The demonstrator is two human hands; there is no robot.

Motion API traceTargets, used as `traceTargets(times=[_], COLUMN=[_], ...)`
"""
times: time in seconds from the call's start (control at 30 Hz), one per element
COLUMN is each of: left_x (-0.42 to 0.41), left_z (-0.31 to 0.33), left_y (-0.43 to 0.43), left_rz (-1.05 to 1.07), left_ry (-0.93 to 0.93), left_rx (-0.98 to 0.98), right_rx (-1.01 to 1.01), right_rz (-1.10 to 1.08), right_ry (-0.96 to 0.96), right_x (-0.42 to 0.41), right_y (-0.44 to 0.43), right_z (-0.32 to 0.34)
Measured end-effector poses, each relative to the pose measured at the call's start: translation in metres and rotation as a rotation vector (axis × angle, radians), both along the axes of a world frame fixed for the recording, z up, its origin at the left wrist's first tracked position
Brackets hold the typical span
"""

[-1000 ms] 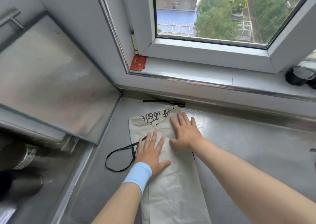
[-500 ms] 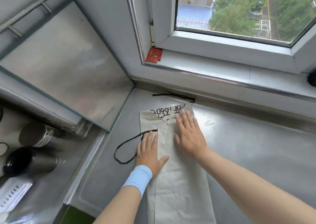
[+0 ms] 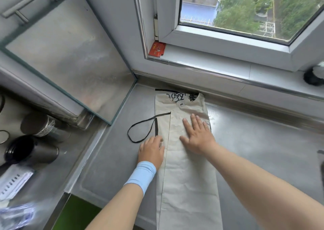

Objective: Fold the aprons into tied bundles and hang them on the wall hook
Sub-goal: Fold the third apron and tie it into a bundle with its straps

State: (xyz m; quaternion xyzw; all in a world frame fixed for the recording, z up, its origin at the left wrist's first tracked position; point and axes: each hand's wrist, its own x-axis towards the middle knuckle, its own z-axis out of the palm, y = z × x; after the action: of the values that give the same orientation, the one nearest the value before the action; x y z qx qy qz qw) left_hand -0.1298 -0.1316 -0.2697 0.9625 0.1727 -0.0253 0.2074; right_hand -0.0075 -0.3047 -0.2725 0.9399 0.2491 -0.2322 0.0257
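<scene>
A beige apron (image 3: 187, 177) lies folded into a long narrow strip on the steel counter (image 3: 263, 150), with black lettering showing at its far end. Its black tie strap (image 3: 140, 126) loops out to the left on the counter. My right hand (image 3: 197, 136) rests flat on the apron's upper middle with fingers spread. My left hand (image 3: 152, 150), with a light blue wristband, sits at the apron's left edge with fingers curled at the fabric near the strap's end. No wall hook is in view.
A steel cabinet door (image 3: 70, 54) stands open at the left above dark metal flasks (image 3: 33, 150). A window sill (image 3: 228, 66) with a red packet (image 3: 157, 49) runs behind the counter. A dark object (image 3: 313, 75) sits at the sill's right end.
My left hand slid left off the apron's face to its left edge and curled its fingers. My right hand stayed flat on the apron. The camera view shifted.
</scene>
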Motion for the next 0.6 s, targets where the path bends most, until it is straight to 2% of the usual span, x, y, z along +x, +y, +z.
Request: traceTargets(times=[0.07, 0.2, 0.4, 0.47, 0.53, 0.6], left_x=[-0.013, -0.033, -0.058, -0.067, -0.073, -0.079], left_z=[0.006, 0.016, 0.032, 0.034, 0.032, 0.034], left_y=[-0.001, -0.013, -0.05, -0.059, -0.064, -0.064], left_rz=[0.031, 0.028, 0.01, 0.081, 0.191, 0.261], left_ry=[0.085, 0.182, 0.502, 0.589, 0.655, 0.645], left_rx=[-0.01, 0.131, 0.233, 0.159, -0.038, -0.202], right_rx=[-0.023, 0.06, 0.045, 0.049, 0.083, 0.121], right_rz=[-0.001, 0.051, 0.064, 0.05, 0.022, -0.003], right_ry=[-0.032, -0.087, 0.006, 0.034, 0.03, 0.05], right_x=[-0.002, -0.059, -0.143, -0.159, -0.168, -0.168], right_y=[0.001, -0.007, -0.037, -0.043, -0.044, -0.044], right_z=[0.01, 0.019, 0.005, -0.002, 0.0, 0.003])
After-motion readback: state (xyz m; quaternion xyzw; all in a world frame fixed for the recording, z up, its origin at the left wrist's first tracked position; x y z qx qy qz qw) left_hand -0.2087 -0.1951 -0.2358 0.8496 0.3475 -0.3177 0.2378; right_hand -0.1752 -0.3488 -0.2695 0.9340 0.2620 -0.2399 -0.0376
